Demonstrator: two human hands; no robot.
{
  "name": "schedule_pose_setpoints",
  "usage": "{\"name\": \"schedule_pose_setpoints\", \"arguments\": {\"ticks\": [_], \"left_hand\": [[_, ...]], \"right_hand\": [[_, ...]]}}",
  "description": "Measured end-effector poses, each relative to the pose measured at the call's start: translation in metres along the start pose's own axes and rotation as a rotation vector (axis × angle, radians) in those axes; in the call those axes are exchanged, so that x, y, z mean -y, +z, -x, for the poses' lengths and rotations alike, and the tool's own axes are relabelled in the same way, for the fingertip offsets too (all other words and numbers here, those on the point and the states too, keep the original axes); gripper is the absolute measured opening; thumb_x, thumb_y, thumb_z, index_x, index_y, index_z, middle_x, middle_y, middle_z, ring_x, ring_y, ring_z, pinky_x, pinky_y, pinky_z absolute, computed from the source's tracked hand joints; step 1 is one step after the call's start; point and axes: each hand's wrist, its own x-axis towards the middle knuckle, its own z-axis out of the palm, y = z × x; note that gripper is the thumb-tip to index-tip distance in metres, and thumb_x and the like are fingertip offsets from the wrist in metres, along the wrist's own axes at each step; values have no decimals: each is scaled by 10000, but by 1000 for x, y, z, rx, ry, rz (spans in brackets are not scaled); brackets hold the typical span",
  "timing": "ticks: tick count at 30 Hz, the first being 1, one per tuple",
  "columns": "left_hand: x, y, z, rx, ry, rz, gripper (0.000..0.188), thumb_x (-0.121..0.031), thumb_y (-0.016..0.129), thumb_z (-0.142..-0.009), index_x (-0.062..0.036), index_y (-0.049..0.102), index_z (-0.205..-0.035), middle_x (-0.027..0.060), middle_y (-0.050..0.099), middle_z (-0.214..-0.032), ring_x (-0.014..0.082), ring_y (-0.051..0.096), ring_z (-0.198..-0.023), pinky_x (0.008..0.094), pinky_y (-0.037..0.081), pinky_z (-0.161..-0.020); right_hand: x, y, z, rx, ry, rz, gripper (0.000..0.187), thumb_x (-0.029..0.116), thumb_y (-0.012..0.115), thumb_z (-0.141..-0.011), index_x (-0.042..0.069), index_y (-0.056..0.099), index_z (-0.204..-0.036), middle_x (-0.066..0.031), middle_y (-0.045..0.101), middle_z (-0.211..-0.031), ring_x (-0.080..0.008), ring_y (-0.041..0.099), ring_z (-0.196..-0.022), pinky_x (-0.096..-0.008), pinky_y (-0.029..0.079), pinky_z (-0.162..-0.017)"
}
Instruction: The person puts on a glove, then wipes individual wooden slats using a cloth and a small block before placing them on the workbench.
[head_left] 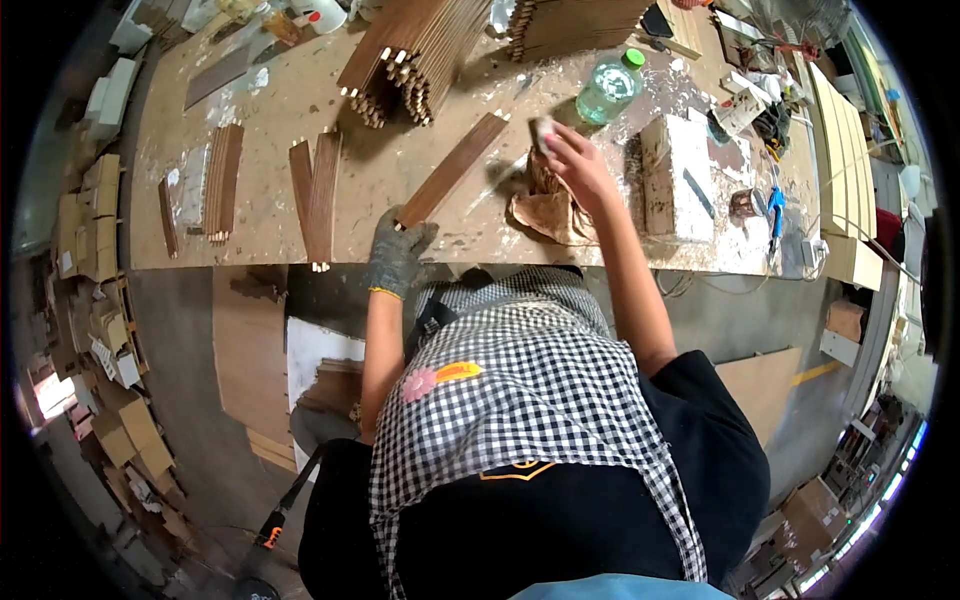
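My left hand [402, 248], in a dark grey glove with a yellow cuff edge, grips the near end of a brown wooden slat [455, 170]. The slat lies slanted on the workbench, its far end pointing right, with pale pegs at its ends. Bare, my right hand [578, 160] pinches a small pale pad [543, 133] just right of the slat's far end; its exact kind is unclear. Below that hand lies a crumpled brown cloth [553, 212]. A clear bottle with a green cap [610, 90] stands just beyond it.
Stacked slats [415, 60] stand at the back, with another stack [575, 28] beside them. Loose slats [318, 195] and a small group of slats [222, 185] lie left. A paint-stained white block [677, 180] sits right, near a blue-handled tool [776, 212]. The workbench [270, 110] is stained.
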Motion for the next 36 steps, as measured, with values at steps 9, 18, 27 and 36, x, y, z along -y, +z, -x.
{"name": "schedule_pose_setpoints", "arguments": {"ticks": [9,18,27,36], "left_hand": [[9,6,-18,-170,-100,361,489,-54,703,-880,47,533,-1327,187,549,-1319,285,597,-1092,351,533,-937],[44,-15,-38,-38,473,-342,389,-98,608,-956,1,535,-1325,165,535,-1259,263,595,-999,310,604,-726],[13,7,-17,-95,102,164,395,-82,606,-949,-3,534,-1330,189,526,-1261,258,598,-981,296,607,-696],[20,7,-22,-116,143,77,408,-82,626,-945,0,530,-1332,186,528,-1235,263,611,-945,290,614,-658]], "right_hand": [[-68,12,-52,-337,-626,882,413,188,739,-831,113,688,-1234,-149,627,-977,-309,628,-835,-395,518,-759],[-64,16,-53,-277,-892,1128,412,167,735,-820,134,682,-1227,-139,620,-970,-323,602,-885,-393,501,-790],[-62,9,-54,-265,-815,1167,459,125,740,-800,113,645,-1250,-142,622,-1019,-329,588,-952,-411,496,-842],[-54,7,-59,-174,-899,1208,490,125,734,-794,121,625,-1271,-129,600,-1021,-323,564,-939,-414,489,-864]]}}
